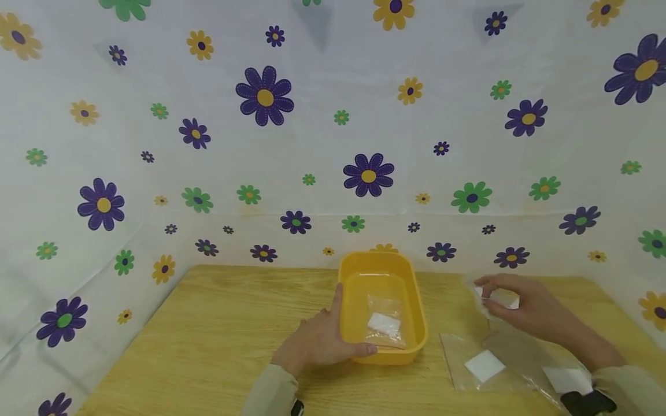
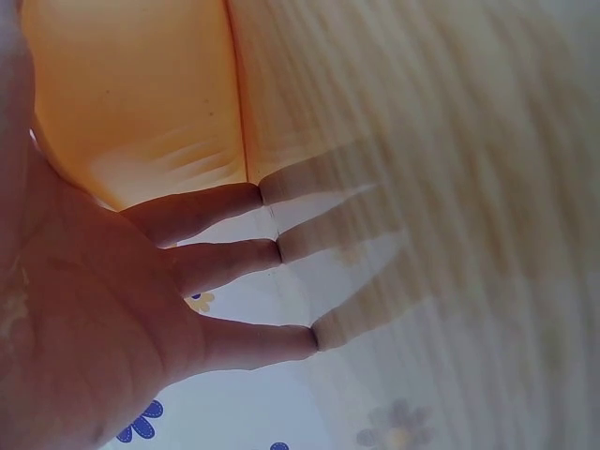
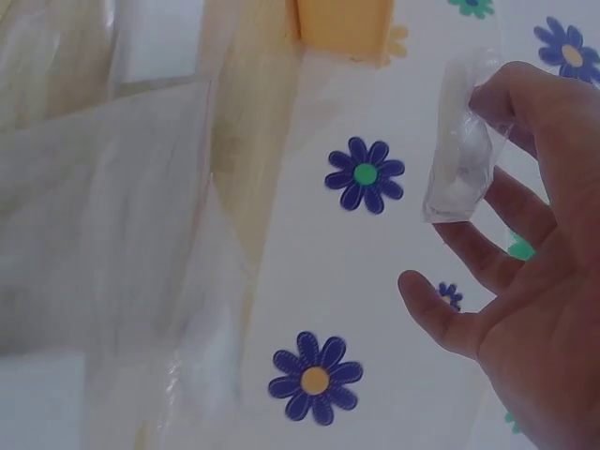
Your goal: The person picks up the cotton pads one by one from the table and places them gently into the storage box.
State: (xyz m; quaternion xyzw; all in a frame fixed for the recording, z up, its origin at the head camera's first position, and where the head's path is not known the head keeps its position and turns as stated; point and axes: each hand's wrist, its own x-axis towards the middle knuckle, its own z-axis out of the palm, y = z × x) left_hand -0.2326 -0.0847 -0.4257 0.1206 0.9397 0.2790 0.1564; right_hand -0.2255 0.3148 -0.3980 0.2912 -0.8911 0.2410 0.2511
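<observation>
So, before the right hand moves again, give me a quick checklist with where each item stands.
1. Left hand on the yellow tray: ok, it touches the tray's left side and near edge.
2. Right hand has a secure pinch on the held bag: ok, it seems, with fingertips on the clear plastic.
3. Held bag in the tray: not ok, it is off to the tray's right.
4. Room in the tray: ok, one bag with a white insert lies toward the near end, leaving the far end bare.
5. Number of bags on the table: cannot tell, the clear plastic overlaps by the right forearm.
6. Held bag sealed: cannot tell.
</observation>
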